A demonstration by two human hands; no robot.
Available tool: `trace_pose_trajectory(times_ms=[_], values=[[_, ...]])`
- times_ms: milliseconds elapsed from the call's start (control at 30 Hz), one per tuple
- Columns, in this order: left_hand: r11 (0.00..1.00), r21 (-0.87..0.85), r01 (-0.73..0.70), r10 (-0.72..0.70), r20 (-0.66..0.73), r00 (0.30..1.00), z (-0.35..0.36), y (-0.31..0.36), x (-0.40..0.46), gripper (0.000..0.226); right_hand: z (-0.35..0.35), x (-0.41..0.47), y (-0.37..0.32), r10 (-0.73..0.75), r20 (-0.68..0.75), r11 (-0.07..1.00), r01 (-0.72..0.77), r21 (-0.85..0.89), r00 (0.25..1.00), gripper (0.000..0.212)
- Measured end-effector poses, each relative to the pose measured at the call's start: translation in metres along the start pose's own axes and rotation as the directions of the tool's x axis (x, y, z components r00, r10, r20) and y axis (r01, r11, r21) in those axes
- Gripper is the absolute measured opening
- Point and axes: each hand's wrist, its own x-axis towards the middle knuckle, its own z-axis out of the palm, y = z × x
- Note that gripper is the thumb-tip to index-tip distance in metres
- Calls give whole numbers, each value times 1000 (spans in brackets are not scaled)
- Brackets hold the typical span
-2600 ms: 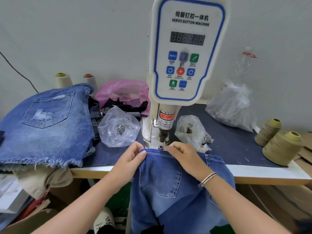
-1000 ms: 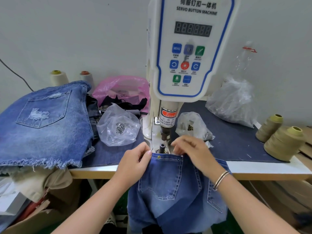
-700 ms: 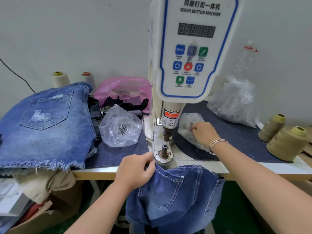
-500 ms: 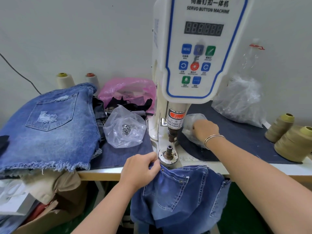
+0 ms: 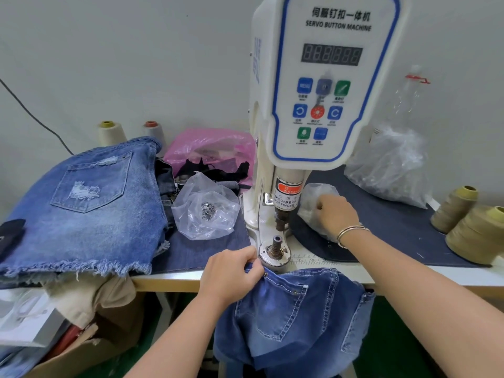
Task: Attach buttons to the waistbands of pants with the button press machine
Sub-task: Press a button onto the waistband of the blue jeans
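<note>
The white servo button machine (image 5: 321, 85) stands at the table's middle, its lower die post (image 5: 276, 242) bare. Dark blue denim pants (image 5: 289, 317) hang over the table's front edge below the die. My left hand (image 5: 231, 274) grips their waistband just left of the die. My right hand (image 5: 336, 214) reaches into a small clear plastic bag (image 5: 313, 197) right of the machine, its fingers curled inside the bag. What the fingers hold is hidden.
A clear bag of metal buttons (image 5: 204, 211) lies left of the machine. A stack of light denim shorts (image 5: 84, 203) fills the left side. A pink bag (image 5: 210, 145), a large clear bag (image 5: 392, 167) and thread cones (image 5: 474, 233) stand around.
My right hand left the waistband and went to the small bag beside the machine. The pants slid off the die toward the table edge, my left hand still holding them.
</note>
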Motion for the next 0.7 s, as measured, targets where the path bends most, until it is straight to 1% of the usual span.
trace_pose_trajectory(times_ms=[33,67,100,133,167,200,233,267,333,400,433,500,600,700], values=[[1000,-2,-1,1,-3,1000,0,0,0,28,-4,-6,1,30,-57,994,-24,102,998,19],[1000,-3,-2,2,-5,1000,-1,0,0,28,-8,-15,3,73,-111,970,-45,241,991,18],[1000,-4,-1,1,-6,1000,-1,-1,-1,28,-13,-25,2,136,-137,890,-61,451,981,16],[1000,-7,-1,1,-7,1000,-1,-1,-1,29,-18,-36,-2,214,-103,718,-85,691,971,12],[1000,-10,0,0,-8,1000,-1,-1,0,29,-22,-50,-9,261,0,488,-132,863,965,7],[1000,-13,2,-2,-9,1000,0,-1,0,29,-23,-64,-16,237,134,266,-197,944,962,3],[1000,-13,5,-6,-9,1000,0,0,0,29,-22,-76,-24,171,259,99,-279,955,950,6],[1000,-10,9,-9,-9,1000,0,0,0,29,-20,-89,-33,85,359,-13,-359,933,929,9],[1000,-2,14,-14,-8,1000,0,2,-1,28,-16,-106,-48,-51,473,-181,-474,862,879,12],[1000,-3,20,-20,-12,1000,0,2,-1,28,-14,-114,-57,-121,543,-338,-549,764,831,19],[1000,0,20,-20,-16,1000,0,2,-1,28,-13,-116,-60,-140,568,-394,-572,719,811,22],[1000,15,16,-16,-25,1000,1,1,0,31,-13,-116,-63,-160,605,-454,-602,657,780,24],[999,31,19,-18,-25,1000,1,0,0,29,-11,-118,-63,-183,637,-497,-629,597,749,22],[999,35,23,-23,-22,1000,1,1,0,28,-14,-122,-64,-245,653,-533,-663,526,716,20]])
